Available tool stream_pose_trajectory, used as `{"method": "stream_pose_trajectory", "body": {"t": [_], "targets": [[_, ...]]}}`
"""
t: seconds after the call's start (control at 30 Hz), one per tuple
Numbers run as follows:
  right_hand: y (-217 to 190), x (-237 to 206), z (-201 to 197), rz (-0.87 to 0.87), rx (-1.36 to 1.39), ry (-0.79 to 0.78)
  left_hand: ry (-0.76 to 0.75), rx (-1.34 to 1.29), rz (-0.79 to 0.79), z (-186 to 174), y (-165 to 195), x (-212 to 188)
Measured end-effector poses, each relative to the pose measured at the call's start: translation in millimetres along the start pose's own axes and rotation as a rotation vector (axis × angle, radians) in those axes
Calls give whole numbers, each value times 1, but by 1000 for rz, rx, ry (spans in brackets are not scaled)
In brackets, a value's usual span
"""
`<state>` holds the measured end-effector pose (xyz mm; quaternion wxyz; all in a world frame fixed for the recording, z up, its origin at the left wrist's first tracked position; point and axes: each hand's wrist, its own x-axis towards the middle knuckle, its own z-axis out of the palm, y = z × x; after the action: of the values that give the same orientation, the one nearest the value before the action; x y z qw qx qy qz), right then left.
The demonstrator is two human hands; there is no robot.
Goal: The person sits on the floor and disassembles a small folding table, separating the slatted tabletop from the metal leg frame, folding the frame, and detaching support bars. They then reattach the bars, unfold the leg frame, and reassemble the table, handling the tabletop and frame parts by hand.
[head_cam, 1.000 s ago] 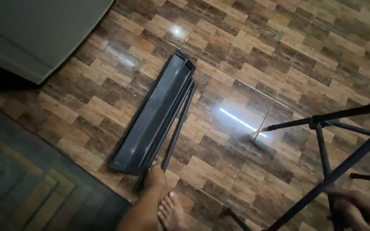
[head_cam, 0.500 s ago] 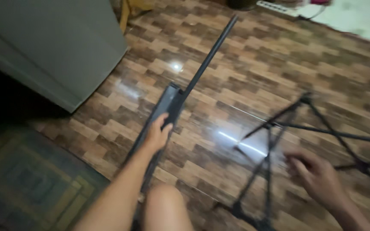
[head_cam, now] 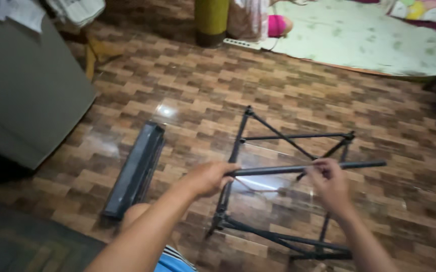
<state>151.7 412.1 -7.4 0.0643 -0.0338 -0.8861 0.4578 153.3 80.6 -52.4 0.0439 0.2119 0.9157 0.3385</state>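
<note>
I hold a thin black metal rod (head_cam: 278,170) level in front of me, above the floor. My left hand (head_cam: 209,177) is closed around its left end. My right hand (head_cam: 330,182) pinches it further along, and the rod's right end sticks out past that hand. Beneath the rod a black folding metal frame (head_cam: 288,137) with crossed bars lies flat on the floor. A long dark grey tray-like piece (head_cam: 137,167) lies on the floor to the left of my left hand, just beyond my knee (head_cam: 136,214).
The floor is glossy brown wood-pattern tile (head_cam: 187,85). A grey cabinet (head_cam: 24,100) stands at the left. A dark mat (head_cam: 21,242) lies at the lower left. Far off are a green mat (head_cam: 359,38), a yellow-green cylinder (head_cam: 211,20) and a white power strip (head_cam: 245,44).
My left hand has left the grey tray-like piece and taken the rod's end. My right hand has come up onto the rod. The view has tilted up, showing more of the room.
</note>
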Motion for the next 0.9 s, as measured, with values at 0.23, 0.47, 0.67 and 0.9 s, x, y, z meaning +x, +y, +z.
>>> {"method": "stream_pose_trajectory", "body": {"t": [0.23, 0.47, 0.67, 0.9], "targets": [[6, -44, -5, -614, -565, -137, 110, 138, 207, 27, 84, 2], [25, -54, -16, -414, -448, -276, 106, -48, 55, 18, 45, -17], [35, -51, -20, -478, -284, -286, -50, -659, -199, 19, 16, -30], [28, -46, -19, -378, -359, -435, -30, -1001, -400, 21, 4, -40]]}}
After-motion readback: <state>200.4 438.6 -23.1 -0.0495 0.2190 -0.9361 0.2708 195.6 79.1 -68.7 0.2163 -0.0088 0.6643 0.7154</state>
